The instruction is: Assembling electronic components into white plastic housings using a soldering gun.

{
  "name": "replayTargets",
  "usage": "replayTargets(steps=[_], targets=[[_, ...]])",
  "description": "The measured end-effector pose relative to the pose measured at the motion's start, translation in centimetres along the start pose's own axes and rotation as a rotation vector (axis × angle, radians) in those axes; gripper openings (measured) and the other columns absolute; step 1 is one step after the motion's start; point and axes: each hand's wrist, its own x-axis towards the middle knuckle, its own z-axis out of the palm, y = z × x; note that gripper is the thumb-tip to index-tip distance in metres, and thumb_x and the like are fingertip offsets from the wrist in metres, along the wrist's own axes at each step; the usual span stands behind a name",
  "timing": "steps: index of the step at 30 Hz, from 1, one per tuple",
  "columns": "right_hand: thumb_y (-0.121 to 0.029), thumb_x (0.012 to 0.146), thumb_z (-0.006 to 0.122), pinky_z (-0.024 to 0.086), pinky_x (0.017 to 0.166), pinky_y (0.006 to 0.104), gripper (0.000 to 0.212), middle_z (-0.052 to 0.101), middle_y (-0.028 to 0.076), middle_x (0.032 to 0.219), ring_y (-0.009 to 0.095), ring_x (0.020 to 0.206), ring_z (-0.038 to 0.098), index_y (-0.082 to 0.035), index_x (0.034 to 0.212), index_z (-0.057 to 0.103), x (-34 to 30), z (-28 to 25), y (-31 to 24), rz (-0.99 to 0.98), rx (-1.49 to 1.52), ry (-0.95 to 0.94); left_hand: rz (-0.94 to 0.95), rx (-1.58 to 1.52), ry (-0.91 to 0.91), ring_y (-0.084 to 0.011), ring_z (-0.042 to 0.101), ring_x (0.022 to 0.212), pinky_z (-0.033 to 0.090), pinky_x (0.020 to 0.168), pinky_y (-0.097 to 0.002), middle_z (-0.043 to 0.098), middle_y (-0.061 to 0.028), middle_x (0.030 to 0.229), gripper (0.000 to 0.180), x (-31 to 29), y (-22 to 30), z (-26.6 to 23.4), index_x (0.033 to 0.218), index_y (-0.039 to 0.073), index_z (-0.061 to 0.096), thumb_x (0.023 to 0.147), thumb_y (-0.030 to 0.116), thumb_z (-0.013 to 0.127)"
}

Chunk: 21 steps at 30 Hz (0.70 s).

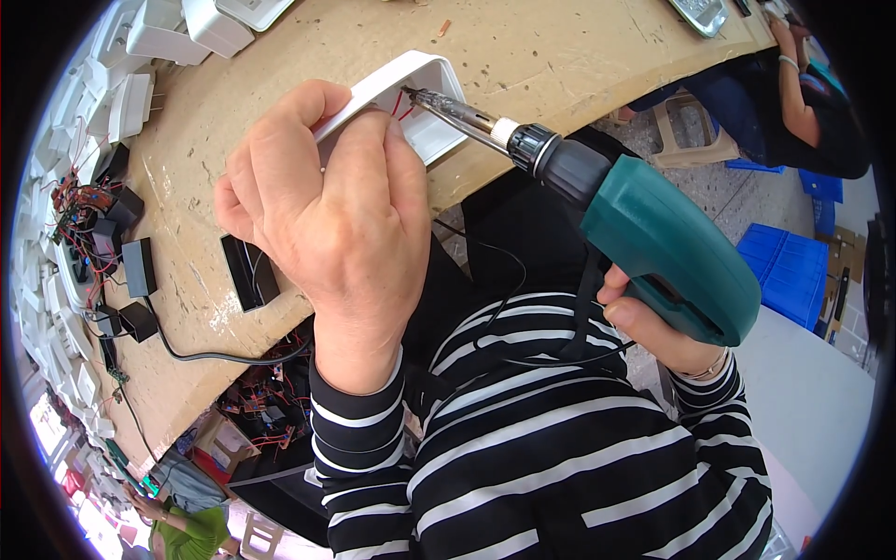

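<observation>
My left hand (331,201) is closed on a white plastic housing (441,138), its fingers reaching over the rim and into the open side. Thin red wires (405,110) show inside the housing, near my fingertips. In my right hand (658,327) is a green pistol-shaped soldering gun (667,238) with a black collar and a metal barrel. Its dark tip points into the housing, close to the wires; whether it touches them I cannot tell. What my left fingertips pinch inside is hidden.
The housing is above a worn tan table (317,56). White housings (159,33) crowd its far left, beside tangled circuit boards (89,210). A black open box (250,271) lies near the table edge; a black cable (201,356) hangs over it. Another person (803,112) sits at right.
</observation>
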Motion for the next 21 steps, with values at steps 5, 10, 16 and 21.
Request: replayTargets(steps=[5, 10, 16, 21], targets=[[-0.015, 0.07, 0.083, 0.055, 0.066, 0.0264, 0.055, 0.067, 0.018, 0.104, 0.018, 0.078, 0.069, 0.007, 0.115, 0.062, 0.13, -0.34, -0.13, 0.02, -0.045, -0.045, 0.003, 0.004, 0.006, -0.0209, 0.056, 0.091, 0.035, 0.087, -0.0327, 0.062, -0.004, 0.096, 0.008, -0.02, -0.13, 0.05, 0.08, 0.006, 0.072, 0.072, 0.009, 0.072], [-0.014, 0.071, 0.083, 0.054, 0.066, 0.0255, 0.055, 0.068, 0.017, 0.102, 0.017, 0.076, 0.069, 0.007, 0.117, 0.061, 0.22, -0.06, -0.04, -0.014, -0.013, -0.021, 0.007, 0.009, 0.009, -0.021, 0.056, 0.091, 0.035, 0.086, -0.033, 0.062, -0.0042, 0.096, 0.008, -0.01, -0.14, 0.07, 0.08, 0.006, 0.072, 0.072, 0.009, 0.072], [-0.014, 0.071, 0.083, 0.055, 0.065, 0.0234, 0.058, 0.069, 0.015, 0.097, 0.015, 0.073, 0.07, 0.008, 0.119, 0.059, 0.36, -0.16, -0.18, -0.009, 0.027, -0.03, 0.016, 0.01, 0.011, -0.0212, 0.056, 0.091, 0.035, 0.086, -0.033, 0.062, -0.0045, 0.096, 0.008, -0.07, -0.19, 0.06, 0.08, 0.006, 0.072, 0.073, 0.009, 0.072], [-0.011, 0.072, 0.082, 0.055, 0.066, 0.0226, 0.059, 0.069, 0.015, 0.098, 0.015, 0.076, 0.071, 0.009, 0.12, 0.056, 0.46, -0.39, 0.0, -0.058, -0.066, -0.069, 0.015, 0.02, 0.009, -0.0212, 0.056, 0.091, 0.035, 0.086, -0.0332, 0.062, -0.0046, 0.095, 0.008, 0.01, -0.06, 0.11, 0.08, 0.006, 0.072, 0.073, 0.009, 0.072]])
